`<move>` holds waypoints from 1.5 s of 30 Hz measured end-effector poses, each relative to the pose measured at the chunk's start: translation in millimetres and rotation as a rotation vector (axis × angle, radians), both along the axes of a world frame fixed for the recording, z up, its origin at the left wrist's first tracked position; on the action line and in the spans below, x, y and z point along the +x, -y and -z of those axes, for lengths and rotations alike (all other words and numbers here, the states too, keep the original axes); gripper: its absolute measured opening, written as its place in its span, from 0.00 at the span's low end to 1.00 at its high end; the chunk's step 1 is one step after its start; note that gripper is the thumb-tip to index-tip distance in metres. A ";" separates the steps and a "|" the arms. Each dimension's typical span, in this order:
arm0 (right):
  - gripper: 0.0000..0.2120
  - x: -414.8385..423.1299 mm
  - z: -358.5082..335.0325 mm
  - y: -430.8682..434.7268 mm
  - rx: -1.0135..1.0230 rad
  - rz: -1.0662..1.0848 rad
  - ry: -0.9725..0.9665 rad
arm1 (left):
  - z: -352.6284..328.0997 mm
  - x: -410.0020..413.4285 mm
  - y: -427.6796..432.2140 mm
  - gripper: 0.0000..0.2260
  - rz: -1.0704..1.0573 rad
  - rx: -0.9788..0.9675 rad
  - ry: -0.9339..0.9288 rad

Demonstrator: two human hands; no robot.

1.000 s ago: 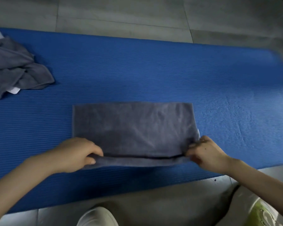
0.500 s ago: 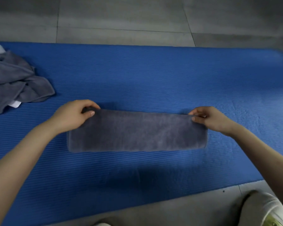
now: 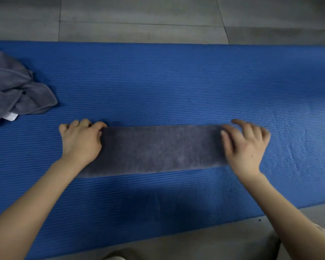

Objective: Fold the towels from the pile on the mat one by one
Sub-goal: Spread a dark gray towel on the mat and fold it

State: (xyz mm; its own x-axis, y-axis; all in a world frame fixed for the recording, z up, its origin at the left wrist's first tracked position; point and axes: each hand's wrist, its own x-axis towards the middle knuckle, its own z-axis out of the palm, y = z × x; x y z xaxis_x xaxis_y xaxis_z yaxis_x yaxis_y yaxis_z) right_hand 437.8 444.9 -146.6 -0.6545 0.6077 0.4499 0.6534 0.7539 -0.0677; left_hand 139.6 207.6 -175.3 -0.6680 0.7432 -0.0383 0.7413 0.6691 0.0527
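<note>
A grey towel point(image 3: 158, 149) lies folded into a long narrow strip across the middle of the blue mat point(image 3: 176, 81). My left hand point(image 3: 81, 141) rests palm down on the strip's left end, fingers curled at its far corner. My right hand point(image 3: 246, 145) lies flat on the right end with fingers spread, slightly blurred. Both hands cover the strip's short ends. A crumpled pile of grey towels point(image 3: 13, 91) sits at the mat's far left, with a bit of white cloth showing under it.
Grey floor tiles point(image 3: 139, 19) run beyond the mat's far edge and along its near edge. My knees show at the bottom edge of the view. Bare mat stretches to the right of the strip and between it and the pile.
The near edge was lifted and folded over to the far edge, halving the towel into a strip. Both hands then let go of the corners and now lie flat on the ends.
</note>
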 end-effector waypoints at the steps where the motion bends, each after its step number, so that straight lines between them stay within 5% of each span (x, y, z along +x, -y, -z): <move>1: 0.11 2.7 1.5 15.1 0.033 -0.107 0.040 | 2.1 -0.4 1.9 0.13 -0.002 0.029 -0.011; 4: 0.22 11.6 23.8 42.0 -0.051 -0.319 0.305 | -0.9 8.8 2.7 0.16 0.041 0.134 -0.133; 7: 0.32 18.5 44.1 39.5 -0.151 -0.316 0.548 | -7.7 44.6 -6.6 0.18 0.323 0.273 -0.165; 11: 0.30 16.3 43.8 39.5 -0.078 -0.365 0.527 | 0.5 113.9 -22.5 0.14 0.697 0.221 0.026; 18: 0.15 3.1 29.7 29.9 0.075 -0.540 0.438 | 15.7 148.0 -36.4 0.25 0.550 0.093 0.000; 25: 0.11 -54.9 -30.9 0.7 -0.067 -0.558 0.415 | -7.4 126.5 -59.3 0.16 0.478 0.300 -0.046; 28: 0.11 -90.9 -46.4 -11.6 -0.157 -0.398 0.426 | -41.2 105.2 -79.5 0.18 0.431 0.374 0.106; 32: 0.20 -103.1 -53.2 1.0 -0.130 -0.011 0.117 | -83.2 68.1 -103.1 0.27 0.227 0.353 0.430; 35: 0.25 -89.8 -55.9 37.8 -0.458 0.351 -0.146 | -102.4 59.0 -108.8 0.25 0.127 0.419 0.592; 37: 0.33 -87.5 -55.0 60.8 -0.923 0.478 -0.213 | -113.7 57.1 -106.9 0.23 0.058 0.506 0.691; 40: 0.41 -99.4 -52.9 74.1 -1.596 0.423 -0.575 | -127.3 55.4 -97.0 0.20 -0.103 0.682 0.905; 45: 0.39 -121.4 -68.3 78.1 -1.765 0.180 -0.789 | -139.8 52.2 -73.3 0.18 -0.419 0.900 1.192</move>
State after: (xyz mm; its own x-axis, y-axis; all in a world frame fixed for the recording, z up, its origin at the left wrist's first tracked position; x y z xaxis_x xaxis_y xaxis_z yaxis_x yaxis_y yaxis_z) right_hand 316.4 366.9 -78.3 -0.5310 0.6602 -0.5312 0.1510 -0.5432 -0.8259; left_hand 191.8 280.8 -35.5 -0.7353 0.5866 -0.3396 -0.2464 0.2355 0.9401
